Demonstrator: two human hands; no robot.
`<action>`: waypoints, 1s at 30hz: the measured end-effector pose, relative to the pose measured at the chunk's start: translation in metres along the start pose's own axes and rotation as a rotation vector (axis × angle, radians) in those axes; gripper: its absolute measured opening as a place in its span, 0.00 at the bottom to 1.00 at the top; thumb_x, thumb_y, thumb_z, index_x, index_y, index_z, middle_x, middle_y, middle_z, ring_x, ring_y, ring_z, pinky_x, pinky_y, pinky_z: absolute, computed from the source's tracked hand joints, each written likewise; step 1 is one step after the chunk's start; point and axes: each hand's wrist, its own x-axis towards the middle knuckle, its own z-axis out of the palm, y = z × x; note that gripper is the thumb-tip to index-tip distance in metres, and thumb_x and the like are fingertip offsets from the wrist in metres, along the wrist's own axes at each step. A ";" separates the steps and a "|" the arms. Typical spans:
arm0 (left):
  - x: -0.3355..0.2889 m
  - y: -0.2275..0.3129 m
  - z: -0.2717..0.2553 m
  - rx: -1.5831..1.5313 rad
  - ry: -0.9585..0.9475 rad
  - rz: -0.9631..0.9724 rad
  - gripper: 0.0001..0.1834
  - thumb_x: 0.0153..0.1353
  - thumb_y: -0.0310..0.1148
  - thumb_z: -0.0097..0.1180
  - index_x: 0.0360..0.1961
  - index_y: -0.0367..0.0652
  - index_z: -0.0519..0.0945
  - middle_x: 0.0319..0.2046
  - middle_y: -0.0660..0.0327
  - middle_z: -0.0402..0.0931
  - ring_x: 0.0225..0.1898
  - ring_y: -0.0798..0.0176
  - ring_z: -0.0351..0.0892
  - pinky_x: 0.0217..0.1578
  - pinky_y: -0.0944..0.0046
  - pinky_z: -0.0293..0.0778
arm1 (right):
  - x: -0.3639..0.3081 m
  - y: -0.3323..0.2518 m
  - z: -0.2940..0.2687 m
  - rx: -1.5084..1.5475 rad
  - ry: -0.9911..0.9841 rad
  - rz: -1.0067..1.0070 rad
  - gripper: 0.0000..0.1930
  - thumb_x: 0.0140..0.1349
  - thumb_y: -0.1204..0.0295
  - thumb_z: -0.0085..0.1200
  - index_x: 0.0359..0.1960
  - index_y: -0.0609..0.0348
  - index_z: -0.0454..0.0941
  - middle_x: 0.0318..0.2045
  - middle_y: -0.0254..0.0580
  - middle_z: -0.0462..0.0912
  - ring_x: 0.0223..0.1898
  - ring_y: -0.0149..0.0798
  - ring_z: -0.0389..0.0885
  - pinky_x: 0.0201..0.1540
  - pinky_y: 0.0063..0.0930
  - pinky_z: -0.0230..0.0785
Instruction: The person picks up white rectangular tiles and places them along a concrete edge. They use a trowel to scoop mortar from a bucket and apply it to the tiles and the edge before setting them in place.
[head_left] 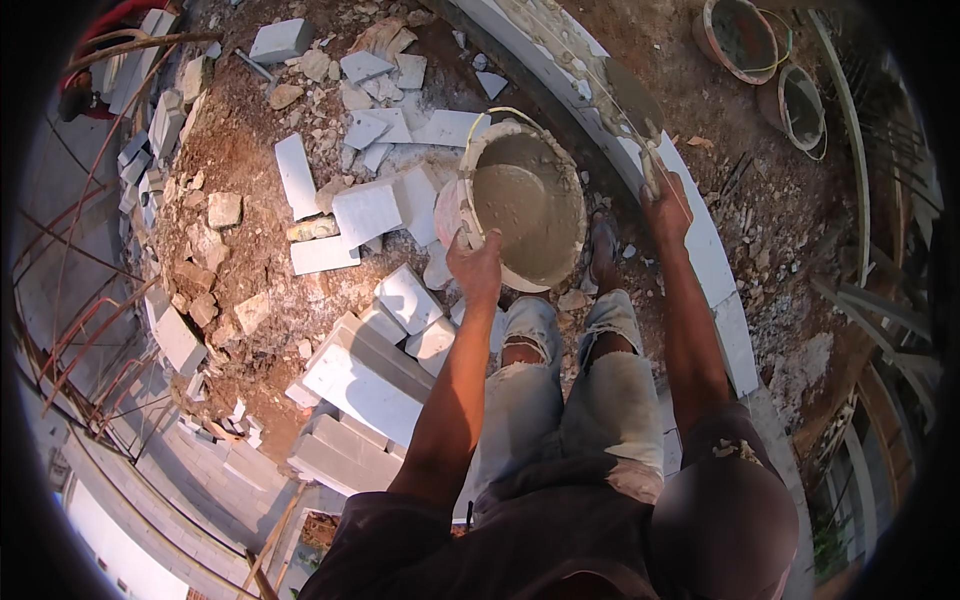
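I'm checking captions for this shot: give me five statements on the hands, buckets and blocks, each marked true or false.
1. The right hand holds a trowel. True.
2. The left hand grips the bucket by its rim. True.
3. That bucket is empty. False: it contains grey mortar.
4. Two more buckets stand right of the wall. True.
5. Every loose block lies right of the wall. False: many white blocks lie left of the bucket.

I'm on an outdoor building site: mortar bucket (pixel 450 205) at my left hand (pixel 474 265), block wall (pixel 715 260) beside my right hand (pixel 668 210), loose blocks (pixel 366 212) on dirt (pixel 240 150) farther left.
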 end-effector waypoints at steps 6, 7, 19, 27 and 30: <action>0.011 0.007 -0.005 0.154 -0.067 0.109 0.18 0.52 0.31 0.64 0.44 0.33 0.83 0.36 0.50 0.86 0.38 0.55 0.86 0.45 0.58 0.77 | -0.111 -0.021 -0.036 -0.035 -0.262 -0.241 0.34 0.57 0.66 0.63 0.67 0.31 0.70 0.40 0.38 0.78 0.44 0.46 0.83 0.41 0.42 0.77; 0.007 0.015 -0.007 0.192 -0.082 0.127 0.19 0.52 0.32 0.64 0.44 0.32 0.83 0.36 0.49 0.86 0.38 0.53 0.86 0.45 0.57 0.77 | -0.112 -0.028 -0.032 -0.074 -0.246 -0.261 0.34 0.56 0.67 0.63 0.67 0.31 0.70 0.39 0.37 0.77 0.44 0.46 0.83 0.40 0.42 0.77; -0.010 0.061 -0.036 0.298 -0.193 0.190 0.15 0.53 0.27 0.66 0.41 0.30 0.82 0.30 0.56 0.85 0.31 0.64 0.81 0.38 0.62 0.77 | -0.138 0.001 0.016 1.141 -0.711 0.125 0.33 0.54 0.79 0.65 0.66 0.58 0.73 0.39 0.30 0.81 0.28 0.22 0.76 0.30 0.21 0.70; -0.033 0.022 -0.008 -0.001 0.014 0.271 0.15 0.53 0.22 0.62 0.43 0.29 0.82 0.36 0.56 0.85 0.35 0.63 0.82 0.41 0.63 0.78 | -0.105 0.065 -0.029 1.165 -0.446 0.207 0.33 0.56 0.78 0.60 0.67 0.59 0.71 0.46 0.30 0.81 0.39 0.22 0.76 0.42 0.18 0.68; -0.049 0.004 -0.010 0.045 0.024 0.187 0.16 0.52 0.21 0.63 0.44 0.29 0.81 0.37 0.58 0.84 0.36 0.64 0.80 0.42 0.64 0.75 | -0.072 0.107 -0.017 0.837 -0.319 0.095 0.34 0.55 0.69 0.63 0.67 0.58 0.71 0.51 0.40 0.83 0.51 0.33 0.78 0.55 0.26 0.68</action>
